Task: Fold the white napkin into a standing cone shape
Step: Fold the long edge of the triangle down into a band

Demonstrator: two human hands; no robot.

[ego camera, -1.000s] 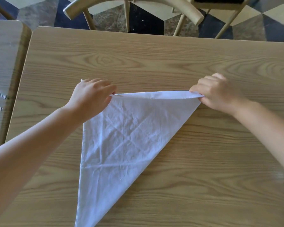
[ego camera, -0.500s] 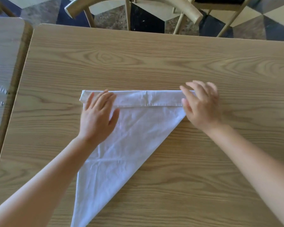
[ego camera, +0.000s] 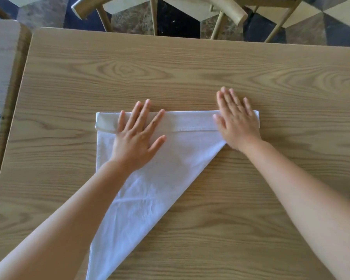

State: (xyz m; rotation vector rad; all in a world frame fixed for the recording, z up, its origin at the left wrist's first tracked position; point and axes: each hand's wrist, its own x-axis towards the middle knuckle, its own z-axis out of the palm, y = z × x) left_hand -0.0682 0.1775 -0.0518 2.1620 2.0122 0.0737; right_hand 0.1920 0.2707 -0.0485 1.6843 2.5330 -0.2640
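White napkin [ego camera: 170, 168] flat on desk [ego camera: 190, 77], triangle, far edge folded into band. My left hand [ego camera: 137, 138] and right hand [ego camera: 237, 126] spread flat, pressing band ends, gripping nothing.

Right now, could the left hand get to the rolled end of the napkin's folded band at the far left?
Probably yes. The left hand lies flat on the napkin, right beside that rolled end, with only bare cloth and table between them. Nothing blocks a short slide to the left.
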